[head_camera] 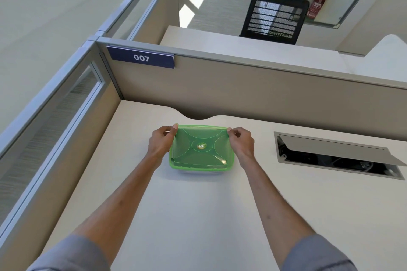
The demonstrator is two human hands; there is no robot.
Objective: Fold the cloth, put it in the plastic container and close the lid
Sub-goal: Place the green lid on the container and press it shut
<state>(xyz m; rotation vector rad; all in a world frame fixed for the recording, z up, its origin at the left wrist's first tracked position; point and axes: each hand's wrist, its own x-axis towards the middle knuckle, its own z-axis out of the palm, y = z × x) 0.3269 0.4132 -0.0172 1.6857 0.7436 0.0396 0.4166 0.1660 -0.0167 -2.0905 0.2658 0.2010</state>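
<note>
A green translucent lid (201,146) with a round sticker lies on top of the plastic container (199,169), whose clear wall shows only as a thin strip below the lid's front edge. My left hand (160,141) pinches the lid's far left corner between thumb and fingers. At the far right corner my right hand (241,141) pinches the lid the same way. The cloth is not visible; the lid hides the container's inside.
The container stands on a beige desk (198,215) near the cubicle partition (242,88), which carries a "007" sign (141,57). An open cable hatch (337,156) lies in the desk to the right. A black chair (273,18) stands beyond the partition.
</note>
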